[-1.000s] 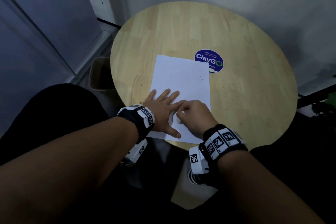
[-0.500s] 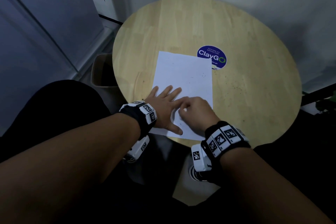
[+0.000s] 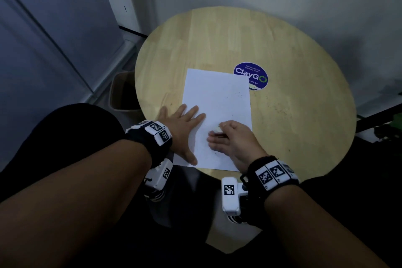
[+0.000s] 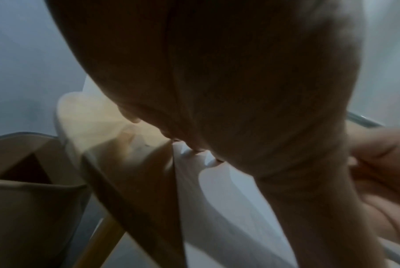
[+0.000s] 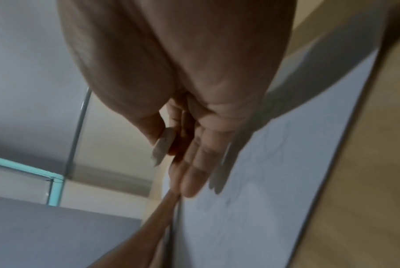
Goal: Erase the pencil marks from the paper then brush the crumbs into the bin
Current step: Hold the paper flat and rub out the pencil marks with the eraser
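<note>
The paper (image 3: 217, 115) is laid flat on the round counter (image 3: 293, 115), its far right corner touching a blue sticker (image 3: 251, 75). Its left edge is pressed down by the left hand (image 3: 182, 128), fingers (image 3: 193, 113) spread and straight. A pale eraser (image 3: 216, 129) is pinched by the right hand (image 3: 235, 139) over the paper's near half, the other fingers stretched out. Dark crumbs (image 3: 240, 94) are scattered on the paper, toward the sticker. The bin (image 3: 114, 91) is seen on the floor, left of the counter.

Dim, bluish light; wide-angle bending at edges; wrist views blurred, soft shadows under hands.
</note>
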A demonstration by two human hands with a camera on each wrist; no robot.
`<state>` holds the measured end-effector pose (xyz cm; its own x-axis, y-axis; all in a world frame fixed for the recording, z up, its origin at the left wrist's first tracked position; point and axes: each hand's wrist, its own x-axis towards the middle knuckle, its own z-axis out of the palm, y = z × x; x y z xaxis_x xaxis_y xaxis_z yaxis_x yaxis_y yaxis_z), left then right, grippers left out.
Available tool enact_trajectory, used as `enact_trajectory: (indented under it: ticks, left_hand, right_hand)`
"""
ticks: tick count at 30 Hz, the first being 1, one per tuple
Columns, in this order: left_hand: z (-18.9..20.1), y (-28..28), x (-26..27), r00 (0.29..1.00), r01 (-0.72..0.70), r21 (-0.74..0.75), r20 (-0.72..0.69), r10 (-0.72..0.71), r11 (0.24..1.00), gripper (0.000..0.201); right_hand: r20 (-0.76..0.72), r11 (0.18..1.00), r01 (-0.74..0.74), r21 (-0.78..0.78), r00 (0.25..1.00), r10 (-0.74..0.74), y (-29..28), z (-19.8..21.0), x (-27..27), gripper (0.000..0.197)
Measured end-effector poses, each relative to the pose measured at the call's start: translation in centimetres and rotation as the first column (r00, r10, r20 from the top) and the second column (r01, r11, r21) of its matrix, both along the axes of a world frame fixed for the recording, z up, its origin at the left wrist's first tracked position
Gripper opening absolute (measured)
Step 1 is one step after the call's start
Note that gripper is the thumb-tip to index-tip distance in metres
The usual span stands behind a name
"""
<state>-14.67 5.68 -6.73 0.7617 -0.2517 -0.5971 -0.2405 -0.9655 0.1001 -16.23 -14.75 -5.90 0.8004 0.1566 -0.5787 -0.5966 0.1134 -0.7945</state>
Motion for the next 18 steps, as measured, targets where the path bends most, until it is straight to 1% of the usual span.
enact_trajectory:
  ticks: [2, 3, 4, 5, 6, 7, 8, 9, 10, 11, 12, 13, 14, 15, 16, 17, 18]
  left_hand:
    - [0.1, -0.3, 0.0, 1.0, 0.001, 0.009, 0.005, -0.001, 1.0, 0.154]
    - [0.1, -0.3, 0.0, 1.0, 0.003, 0.009, 0.01, -0.003, 1.0, 0.154]
    - [0.1, -0.3, 0.0, 1.0, 0.0, 0.002, 0.012, 0.0, 1.0, 0.154]
    - [0.0, -0.2, 0.0, 1.0, -0.004, -0.01, 0.011, 0.004, 1.0, 0.155]
    - [0.0, -0.1, 0.0, 1.0, -0.008, -0.018, 0.006, 0.008, 1.0, 0.155]
    - [0.0, 0.0, 0.0, 1.0, -0.01, -0.022, 0.0, 0.01, 1.0, 0.155]
    - [0.0, 0.1, -0.1, 1.0, -0.013, -0.021, -0.007, 0.012, 1.0, 0.155]
    - [0.0, 0.2, -0.1, 1.0, -0.014, -0.018, -0.011, 0.014, 1.0, 0.155]
    - [0.0, 0.2, -0.1, 1.0, -0.013, -0.016, -0.011, 0.013, 1.0, 0.155]
    - [-0.1, 0.2, -0.1, 1.0, -0.013, -0.017, -0.007, 0.013, 1.0, 0.155]
    - [-0.2, 0.2, -0.1, 1.0, -0.014, -0.019, -0.005, 0.014, 1.0, 0.155]
    - [-0.3, 0.1, 0.0, 1.0, -0.015, -0.023, -0.002, 0.015, 1.0, 0.156]
    - [-0.4, 0.1, 0.1, 1.0, -0.015, -0.021, 0.001, 0.015, 1.0, 0.156]
    - [-0.5, 0.0, 0.1, 1.0, -0.014, -0.016, 0.006, 0.015, 1.0, 0.157]
    - [-0.5, 0.0, 0.1, 1.0, -0.014, -0.011, 0.007, 0.014, 1.0, 0.156]
    - [-0.5, 0.0, 0.1, 1.0, -0.015, -0.011, 0.005, 0.015, 1.0, 0.156]
    - [-0.5, 0.0, 0.1, 1.0, -0.02, -0.014, 0.002, 0.02, 1.0, 0.156]
  right_hand:
    - [-0.101, 0.983, -0.098, 0.152, 0.988, 0.114, 1.4, 0.2, -1.2, 0.018]
    - [-0.134, 0.976, -0.111, 0.189, 0.981, 0.138, 1.7, 0.0, -1.4, 0.017]
    - [-0.151, 0.976, -0.073, 0.204, 0.983, 0.105, 1.6, -0.3, -1.1, 0.016]
    - [-0.154, 0.978, 0.043, 0.204, 0.988, -0.012, 1.0, -0.7, -0.3, 0.014]
    - [-0.128, 0.961, 0.212, 0.176, 0.973, -0.191, 0.1, -1.1, 0.7, 0.012]
    - [-0.049, 0.917, 0.383, 0.113, 0.924, -0.38, -1.2, -1.5, 2.0, 0.013]
    - [0.056, 0.854, 0.518, 0.037, 0.853, -0.52, -2.6, -1.6, 3.3, 0.014]
    - [0.144, 0.8, 0.6, -0.018, 0.793, -0.592, -3.8, -1.6, 4.2, 0.016]
    - [0.181, 0.774, 0.632, -0.033, 0.765, -0.618, -4.5, -1.4, 4.5, 0.017]
    - [0.154, 0.789, 0.615, -0.002, 0.78, -0.607, -4.4, -1.1, 4.3, 0.016]
    - [0.083, 0.837, 0.543, 0.059, 0.833, -0.546, -3.8, -0.9, 3.7, 0.014]
    - [0.005, 0.907, 0.407, 0.108, 0.912, -0.409, -2.9, -0.7, 2.7, 0.011]
    - [-0.062, 0.964, 0.227, 0.14, 0.973, -0.221, -1.7, -0.4, 1.6, 0.009]
    - [-0.103, 0.986, 0.051, 0.157, 0.994, -0.035, -0.8, -0.4, 0.7, 0.011]
    - [-0.119, 0.987, -0.068, 0.144, 0.989, 0.086, -0.1, -0.6, 0.3, 0.015]
    - [-0.119, 0.988, -0.082, 0.131, 0.988, 0.098, 0.1, -1.0, 0.3, 0.017]
    - [-0.087, 0.995, -0.003, 0.098, 0.996, 0.012, 0.0, -1.2, 0.7, 0.016]
